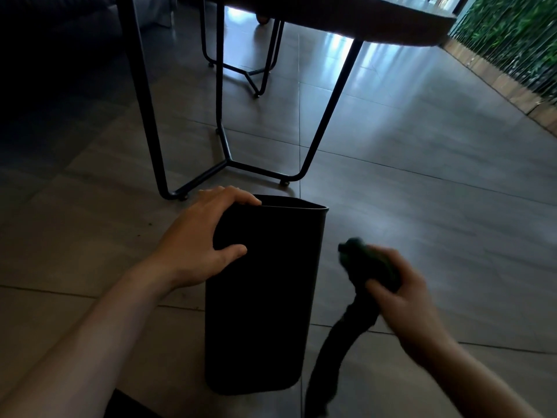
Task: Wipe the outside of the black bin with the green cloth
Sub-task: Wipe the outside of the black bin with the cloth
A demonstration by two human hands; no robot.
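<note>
The black bin (262, 297) stands on the tiled floor, tilted away from me, its open rim at the far end. My left hand (199, 239) grips the bin's upper left rim, fingers curled over the edge and thumb pressed on the near wall. To the right of the bin, my right hand (401, 300) holds the bunched green cloth (370, 263). A long dark tail of the cloth hangs down toward the floor. The cloth is apart from the bin's right wall, and my right hand is blurred.
A table with black metal legs (224, 140) stands just beyond the bin, its top (391, 22) overhead. A second metal frame (256, 73) sits farther back. A green plant wall (512, 34) runs along the right. Open tiled floor (422, 182) lies to the right.
</note>
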